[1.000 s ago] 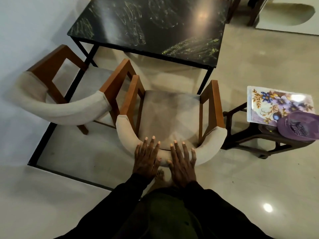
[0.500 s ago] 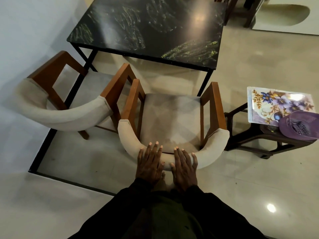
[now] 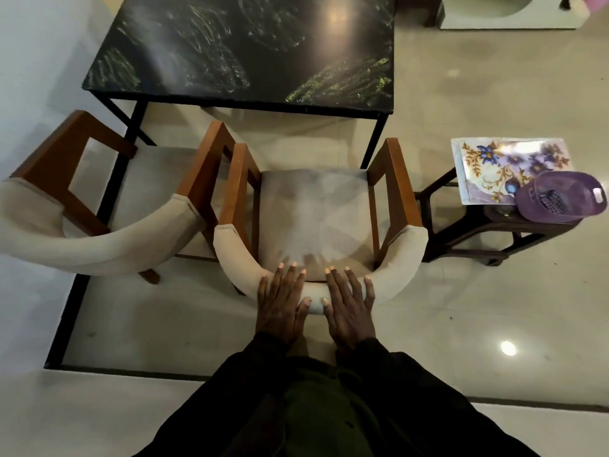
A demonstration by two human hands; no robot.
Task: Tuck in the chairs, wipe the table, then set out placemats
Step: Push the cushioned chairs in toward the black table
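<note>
A wooden chair with a beige padded curved back [image 3: 402,258] stands just in front of the black marbled table [image 3: 250,51], its seat outside the table's near edge. My left hand [image 3: 280,305] and my right hand [image 3: 351,305] lie flat side by side on the middle of the chair's backrest, fingers straight and spread. A second matching chair [image 3: 99,245] stands to the left, angled, beside the table's left leg. Floral placemats [image 3: 504,169] lie on a dark side stand at the right.
A purple plastic basket [image 3: 560,197] sits on the dark wooden stand [image 3: 478,232], partly over the placemats. A black floor border strip [image 3: 71,311] runs along the left. A white wall is at the far left. Glossy tiled floor surrounds the chairs.
The chair with my hands on its back has slid forward toward the table and squared up with it. My view has moved closer.
</note>
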